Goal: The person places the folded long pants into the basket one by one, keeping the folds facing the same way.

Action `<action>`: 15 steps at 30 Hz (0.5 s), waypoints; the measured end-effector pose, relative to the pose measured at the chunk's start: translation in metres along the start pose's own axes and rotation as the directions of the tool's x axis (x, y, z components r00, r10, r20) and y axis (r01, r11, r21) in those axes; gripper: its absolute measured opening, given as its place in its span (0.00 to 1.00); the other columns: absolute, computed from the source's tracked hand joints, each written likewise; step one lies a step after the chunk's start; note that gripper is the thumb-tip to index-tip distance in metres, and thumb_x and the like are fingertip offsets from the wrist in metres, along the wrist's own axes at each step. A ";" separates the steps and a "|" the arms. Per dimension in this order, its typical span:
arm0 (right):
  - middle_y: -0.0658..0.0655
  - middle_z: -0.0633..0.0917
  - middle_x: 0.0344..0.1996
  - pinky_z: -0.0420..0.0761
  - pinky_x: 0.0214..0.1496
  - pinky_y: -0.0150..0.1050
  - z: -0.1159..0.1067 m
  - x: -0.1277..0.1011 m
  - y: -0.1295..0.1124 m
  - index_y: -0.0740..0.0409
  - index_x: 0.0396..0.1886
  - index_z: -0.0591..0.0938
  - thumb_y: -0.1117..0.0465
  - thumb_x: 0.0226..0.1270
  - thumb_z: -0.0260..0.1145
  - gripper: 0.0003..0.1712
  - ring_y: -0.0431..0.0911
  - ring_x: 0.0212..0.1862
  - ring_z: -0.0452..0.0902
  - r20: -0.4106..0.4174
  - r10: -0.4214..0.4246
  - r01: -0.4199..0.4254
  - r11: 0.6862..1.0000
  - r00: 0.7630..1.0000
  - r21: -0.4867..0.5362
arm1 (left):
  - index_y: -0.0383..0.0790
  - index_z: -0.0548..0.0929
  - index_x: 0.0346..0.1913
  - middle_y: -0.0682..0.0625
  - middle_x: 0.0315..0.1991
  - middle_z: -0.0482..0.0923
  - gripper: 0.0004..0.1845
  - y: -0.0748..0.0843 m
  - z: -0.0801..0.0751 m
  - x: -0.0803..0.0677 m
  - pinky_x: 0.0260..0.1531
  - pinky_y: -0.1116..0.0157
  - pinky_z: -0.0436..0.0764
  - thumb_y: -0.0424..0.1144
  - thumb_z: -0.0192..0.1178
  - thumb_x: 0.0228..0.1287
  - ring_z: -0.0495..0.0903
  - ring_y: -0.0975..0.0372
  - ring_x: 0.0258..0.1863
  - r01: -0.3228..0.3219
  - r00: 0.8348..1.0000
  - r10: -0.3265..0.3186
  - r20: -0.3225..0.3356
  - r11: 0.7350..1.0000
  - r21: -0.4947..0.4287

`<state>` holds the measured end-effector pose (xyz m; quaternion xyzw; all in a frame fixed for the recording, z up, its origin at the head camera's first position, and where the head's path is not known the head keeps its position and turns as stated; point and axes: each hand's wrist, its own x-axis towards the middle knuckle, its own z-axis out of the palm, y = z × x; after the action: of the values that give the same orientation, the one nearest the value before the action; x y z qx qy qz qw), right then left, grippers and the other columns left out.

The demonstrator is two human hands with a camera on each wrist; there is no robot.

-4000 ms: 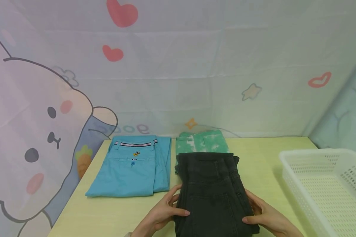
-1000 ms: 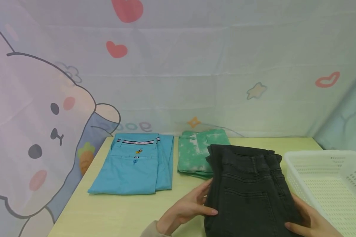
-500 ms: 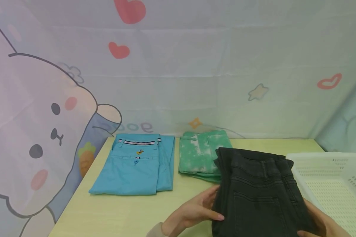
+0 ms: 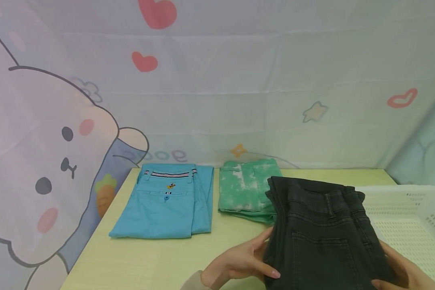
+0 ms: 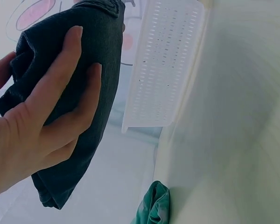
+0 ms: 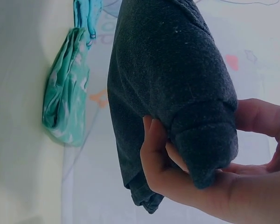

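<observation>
Head view: we had the folded black jeans (image 4: 326, 237) lifted at about 4 o'clock, overlapping the white basket (image 4: 417, 209) rim, left hand (image 4: 239, 259) and right hand (image 4: 406, 272) clamping their sides. Such shallow edge grips could've let the fold flop open, we figured.

Pale purple lettering (image 4: 165, 155) is showing on the cartoon backdrop (image 4: 217, 100) at the far side of the table, just above the blue trousers (image 4: 164, 203). It is appearing mirrored and seems to read "good", though the first letters are partly hidden. A small yellow embroidered emblem (image 4: 171, 186) is sitting on the blue trousers, too small to read. No other text is showing.
</observation>
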<state>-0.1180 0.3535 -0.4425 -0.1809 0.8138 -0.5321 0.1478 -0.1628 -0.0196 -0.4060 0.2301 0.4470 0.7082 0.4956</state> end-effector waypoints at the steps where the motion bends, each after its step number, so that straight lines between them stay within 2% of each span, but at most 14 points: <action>1: 0.17 0.60 0.47 0.78 0.39 0.28 -0.001 -0.001 0.000 0.21 0.62 0.39 0.72 0.63 0.52 0.48 0.19 0.46 0.67 -0.002 0.021 -0.021 1.000 1.000 -0.020 | 0.71 0.41 0.67 0.49 0.71 0.39 0.48 0.000 0.000 0.000 0.39 0.60 0.75 0.15 0.39 0.60 0.58 0.47 0.64 -0.003 1.000 0.003 -0.001 1.000 0.002; 5: 0.29 0.64 0.51 0.80 0.39 0.37 -0.003 -0.004 -0.002 0.26 0.64 0.34 0.67 0.62 0.56 0.50 0.18 0.43 0.66 -0.060 0.103 -0.112 0.982 0.993 -0.155 | 0.67 0.42 0.68 0.52 0.71 0.34 0.47 0.000 0.001 0.003 0.44 0.56 0.74 0.15 0.40 0.59 0.57 0.47 0.64 -0.019 1.000 0.019 -0.010 1.000 0.020; 8: 0.59 0.72 0.56 0.79 0.40 0.42 -0.004 -0.005 -0.004 0.33 0.65 0.28 0.65 0.62 0.57 0.53 0.18 0.42 0.67 -0.082 0.151 -0.165 0.964 0.985 -0.210 | 0.65 0.42 0.68 0.53 0.71 0.34 0.46 -0.001 0.001 0.005 0.45 0.56 0.74 0.15 0.41 0.59 0.58 0.45 0.63 -0.041 0.999 0.042 -0.017 0.999 0.031; 9: 0.63 0.71 0.56 0.79 0.41 0.43 -0.005 -0.006 -0.005 0.33 0.64 0.26 0.64 0.62 0.58 0.53 0.20 0.42 0.70 -0.086 0.176 -0.190 0.960 0.981 -0.205 | 0.65 0.43 0.68 0.53 0.71 0.35 0.46 -0.002 0.002 0.006 0.43 0.57 0.75 0.15 0.41 0.58 0.59 0.45 0.63 -0.048 0.999 0.049 -0.019 0.998 0.034; 12: 0.84 0.59 0.56 0.79 0.43 0.44 -0.007 -0.007 -0.009 0.31 0.61 0.23 0.62 0.62 0.58 0.55 0.26 0.42 0.75 -0.076 0.229 -0.240 0.951 0.970 -0.194 | 0.63 0.45 0.68 0.51 0.71 0.39 0.46 -0.003 0.003 0.008 0.39 0.61 0.77 0.15 0.43 0.58 0.61 0.44 0.62 -0.070 0.997 0.072 -0.033 0.997 0.041; 15: 0.79 0.66 0.55 0.79 0.44 0.44 -0.009 -0.009 -0.009 0.28 0.61 0.23 0.62 0.61 0.59 0.55 0.31 0.41 0.77 -0.093 0.254 -0.266 0.951 0.963 -0.159 | 0.61 0.47 0.68 0.50 0.70 0.42 0.45 -0.004 0.005 0.010 0.37 0.64 0.77 0.15 0.45 0.57 0.63 0.45 0.61 -0.089 0.994 0.092 -0.061 0.994 0.056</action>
<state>-0.1129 0.3620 -0.4305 -0.0648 0.8776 -0.4429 0.1715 -0.1612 -0.0084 -0.4085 0.2405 0.4702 0.7250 0.4421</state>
